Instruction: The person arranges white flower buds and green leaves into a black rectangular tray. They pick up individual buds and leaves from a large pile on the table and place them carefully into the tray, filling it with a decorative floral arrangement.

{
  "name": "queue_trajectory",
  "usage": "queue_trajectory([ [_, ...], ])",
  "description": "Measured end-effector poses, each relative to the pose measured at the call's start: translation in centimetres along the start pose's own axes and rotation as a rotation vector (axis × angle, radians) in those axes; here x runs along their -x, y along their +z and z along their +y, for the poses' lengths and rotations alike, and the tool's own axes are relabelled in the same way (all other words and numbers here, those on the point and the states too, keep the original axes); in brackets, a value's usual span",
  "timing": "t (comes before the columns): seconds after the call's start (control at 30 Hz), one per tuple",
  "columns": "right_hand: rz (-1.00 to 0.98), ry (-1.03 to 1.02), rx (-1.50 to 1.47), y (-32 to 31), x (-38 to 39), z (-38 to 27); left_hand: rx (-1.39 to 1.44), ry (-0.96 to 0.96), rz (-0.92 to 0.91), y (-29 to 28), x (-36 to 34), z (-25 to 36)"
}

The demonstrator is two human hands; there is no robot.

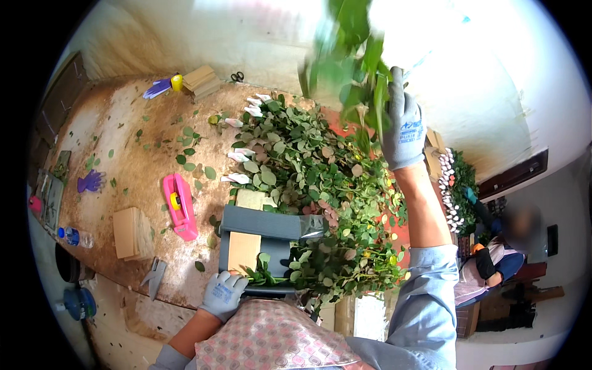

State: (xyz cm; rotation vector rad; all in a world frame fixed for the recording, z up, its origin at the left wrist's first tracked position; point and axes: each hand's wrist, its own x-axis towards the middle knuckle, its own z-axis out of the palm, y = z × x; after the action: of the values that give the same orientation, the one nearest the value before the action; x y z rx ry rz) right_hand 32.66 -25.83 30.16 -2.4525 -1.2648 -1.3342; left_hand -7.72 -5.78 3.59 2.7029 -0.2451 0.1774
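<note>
Looking down past our patterned apron (271, 330), we find our gloved left grip (223, 297) bent at the near edge of a dark grey tray (261, 223), beside a short leafy sprig (264, 269); we cannot tell whether its fingers pinch anything. A tan card (245, 250) lies in the tray. Left of it on the desk (145, 179) are a stack of cardboard (132, 234) and a pink tape dispenser (179, 206). Beyond the tray spreads a heap of leafy stems (302, 157), several white-tipped at the left. Our gloved right grip (404, 132), raised past the heap's right side, is closed on a green leafy bunch (370, 71) (blurred, its palm side hidden from us). Farther still, black scissors (237, 77) lie near the wall (246, 37).
</note>
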Motion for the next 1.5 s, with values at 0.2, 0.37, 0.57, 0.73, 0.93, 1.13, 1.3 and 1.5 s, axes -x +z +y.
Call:
queue_trajectory([
  [0.2,-0.251,-0.304,0.194,-3.3,6.5,-5.1,-0.057,0.025,0.111,0.4,0.6,-0.3],
  [0.37,-0.606,-0.354,0.187,-7.3,15.7,-11.6,-0.029,0.003,0.01,0.0,0.1,-0.3],
  [0.57,-1.036,-0.342,0.066,-5.4,29.2,-13.9,0.007,0.004,-0.052,-0.3,-0.5,-0.2],
  [0.73,-1.341,-0.156,0.14,-5.7,29.1,-15.1,0.002,-0.005,0.001,0.1,-0.8,-0.2],
  [0.93,-0.896,0.18,-0.396,-6.1,20.0,-20.3,-0.004,-0.059,-0.063,0.2,-0.3,0.0],
  [1.13,-0.975,-0.015,-0.524,3.9,22.8,-29.5,-0.036,-0.023,-0.12,-0.2,-0.8,-0.1],
  [1.3,-1.106,-0.217,-0.699,3.5,23.5,-29.1,-0.023,-0.048,-0.203,-0.6,-1.1,-0.1],
  [1.5,-1.125,-0.119,-0.73,3.4,23.8,-29.5,0.299,-0.137,-0.325,-5.5,-3.9,-2.9],
])
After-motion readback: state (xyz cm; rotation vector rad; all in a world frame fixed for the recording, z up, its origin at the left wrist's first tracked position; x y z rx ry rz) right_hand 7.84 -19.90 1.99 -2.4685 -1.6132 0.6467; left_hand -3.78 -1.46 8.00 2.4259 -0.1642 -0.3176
